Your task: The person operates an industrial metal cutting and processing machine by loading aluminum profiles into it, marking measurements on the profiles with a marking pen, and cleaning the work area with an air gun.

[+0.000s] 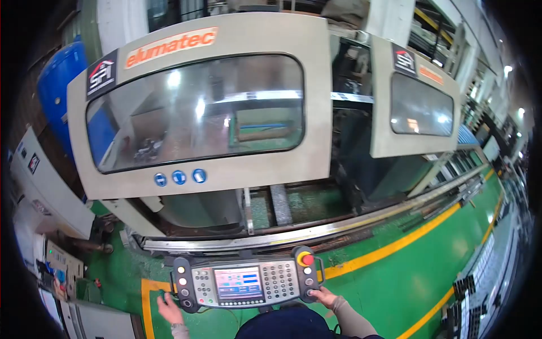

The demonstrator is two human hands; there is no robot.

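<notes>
A grey control panel [212, 288] with a lit screen [238, 282], rows of keys and a red emergency stop button [305, 259] stands low in front of me. My right hand [326, 297] grips the panel's lower right corner, its thumb at the round button [310, 292] there; the other fingers are mostly hidden. Beside the lower left end of the panel, my left hand [168, 309] is open, its fingers apart and close to the side handle [173, 282].
Behind the panel is a large elumatec machine with a windowed hood [226, 175] and a second hood [384, 141] at right. A metal rail [226, 244] runs along its front. Yellow lines [389, 243] mark the green floor; cabinets [51, 192] stand left.
</notes>
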